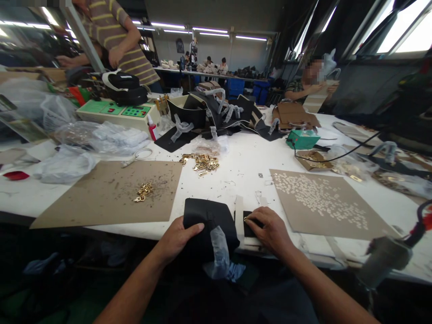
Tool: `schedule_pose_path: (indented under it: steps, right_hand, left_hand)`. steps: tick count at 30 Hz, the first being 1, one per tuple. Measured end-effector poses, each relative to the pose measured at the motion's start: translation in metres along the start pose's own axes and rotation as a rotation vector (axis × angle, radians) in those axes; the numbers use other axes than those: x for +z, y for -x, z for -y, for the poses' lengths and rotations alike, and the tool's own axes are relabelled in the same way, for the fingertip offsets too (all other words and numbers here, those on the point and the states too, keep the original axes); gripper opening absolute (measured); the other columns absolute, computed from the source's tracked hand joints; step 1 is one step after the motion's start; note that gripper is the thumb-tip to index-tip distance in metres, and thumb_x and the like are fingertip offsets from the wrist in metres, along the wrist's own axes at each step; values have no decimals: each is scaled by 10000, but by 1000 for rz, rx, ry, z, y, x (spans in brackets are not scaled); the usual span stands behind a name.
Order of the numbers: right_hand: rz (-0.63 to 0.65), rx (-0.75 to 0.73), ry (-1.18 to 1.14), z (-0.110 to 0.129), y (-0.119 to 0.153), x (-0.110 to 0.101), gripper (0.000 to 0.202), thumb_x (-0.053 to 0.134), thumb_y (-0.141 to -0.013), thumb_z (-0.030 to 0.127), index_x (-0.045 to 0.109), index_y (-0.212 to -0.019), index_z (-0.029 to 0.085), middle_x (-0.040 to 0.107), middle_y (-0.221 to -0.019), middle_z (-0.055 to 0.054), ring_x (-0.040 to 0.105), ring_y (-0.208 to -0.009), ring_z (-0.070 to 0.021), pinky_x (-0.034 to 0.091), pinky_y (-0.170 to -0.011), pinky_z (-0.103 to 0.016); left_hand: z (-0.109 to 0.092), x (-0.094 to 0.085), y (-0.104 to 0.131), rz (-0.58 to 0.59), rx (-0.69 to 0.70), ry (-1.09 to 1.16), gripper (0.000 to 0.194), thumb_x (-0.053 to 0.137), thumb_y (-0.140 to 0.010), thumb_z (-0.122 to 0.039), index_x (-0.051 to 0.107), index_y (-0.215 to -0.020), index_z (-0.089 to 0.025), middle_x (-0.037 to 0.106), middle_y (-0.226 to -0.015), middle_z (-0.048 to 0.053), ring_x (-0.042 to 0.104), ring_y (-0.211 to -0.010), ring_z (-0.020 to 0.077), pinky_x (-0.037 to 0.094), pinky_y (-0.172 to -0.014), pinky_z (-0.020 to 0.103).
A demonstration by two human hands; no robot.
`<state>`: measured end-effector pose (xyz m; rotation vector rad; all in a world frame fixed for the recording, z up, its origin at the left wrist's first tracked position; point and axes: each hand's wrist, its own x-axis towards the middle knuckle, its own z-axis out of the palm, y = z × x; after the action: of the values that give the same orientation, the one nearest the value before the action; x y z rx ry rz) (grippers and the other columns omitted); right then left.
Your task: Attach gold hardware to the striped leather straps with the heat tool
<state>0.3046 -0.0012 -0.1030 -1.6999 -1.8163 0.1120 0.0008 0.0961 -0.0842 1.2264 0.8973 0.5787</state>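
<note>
Right hand (270, 230) pinches small gold fitting (246, 219) onto black strap (249, 228), lower center. Left hand (177, 238) clamps black bag (209, 225) at table (243, 157) edge. Fitting looks not yet fixed; gold hardware (202, 163) piled mid-frame, unused.

Long fluorescent ceiling tubes (205, 30) at the far end and blown-out bright windows (405, 31) at the upper right light the room. The white worktable surface (243, 162) is evenly bright, with soft shadows. Below its near edge, the lower part falls into darkness. Wide-angle distortion bends lines at the left and right edges. Far figures are soft, and one face is pixelated.
</note>
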Motion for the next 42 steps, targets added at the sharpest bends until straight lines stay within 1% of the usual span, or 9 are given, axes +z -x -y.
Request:
schedule_pose_path:
  steps: [8,14,17,21,25,31,35,39,42]
  right_hand:
    - [9,-134,174,-2,4,2,218,571,-1033,280,757,-935,223,719,-963,-76,634,-883,-223,461,-825,-371]
    - [83,-181,134,0,9,-5,224,544,-1042,269,766,-1051,237,732,-1004,-85,636,-902,-232,488,-828,-382]
    - [44,-145,35,1,10,-7,204,573,-1030,292,769,-1074,260,741,-1030,-81,654,-925,-235,509,-834,-383]
    - [-41,15,-91,0,4,-3,160,619,-1001,325,763,-980,260,746,-956,-65,675,-919,-244,528,-859,-390]
    - [43,44,-119,-5,-4,-1,156,634,-983,309,777,-927,279,725,-921,-53,666,-898,-238,521,-845,-375]
    - [157,-76,177,4,-6,-6,114,660,-962,236,768,-943,267,698,-950,-53,630,-874,-229,464,-801,-359]
    - [238,-75,337,15,-9,-8,124,653,-957,224,760,-921,274,688,-933,-53,621,-871,-239,443,-760,-361]
    - [209,-6,150,9,-8,-9,152,637,-952,241,777,-989,287,699,-973,-47,653,-922,-233,482,-820,-358]
    - [70,102,-106,7,-4,-19,230,594,-958,300,752,-1120,261,719,-1009,-55,675,-948,-231,523,-866,-359]
  left_hand:
    - [-2,0,-1,-4,-24,4,421,809,-786,-491,744,-1038,-159,791,-987,80,727,-926,298,571,-856,383]
    - [-3,0,0,-8,-23,15,400,812,-797,-467,737,-1047,-163,791,-988,71,724,-919,282,565,-850,365]
    - [-3,-1,0,-16,-17,9,398,808,-802,-473,738,-1048,-168,791,-998,69,722,-934,285,564,-851,361]
    - [0,-1,0,1,-25,12,377,807,-806,-467,735,-1032,-174,787,-969,59,722,-926,284,565,-846,363]
    - [1,-1,0,17,-22,27,336,797,-826,-452,730,-1008,-177,781,-937,45,718,-914,266,560,-851,349]
    - [-3,0,0,1,-28,24,376,806,-813,-457,730,-1039,-167,787,-971,64,716,-922,273,557,-857,357]
    - [-4,0,0,9,-25,28,381,806,-812,-458,735,-1047,-166,788,-973,63,718,-927,275,559,-843,349]
    - [-4,0,2,-2,-8,32,385,808,-804,-451,737,-1032,-149,791,-992,82,723,-918,283,562,-840,360]
    - [-4,2,9,-19,9,52,398,808,-803,-440,730,-1050,-138,789,-989,91,725,-918,285,564,-857,377]
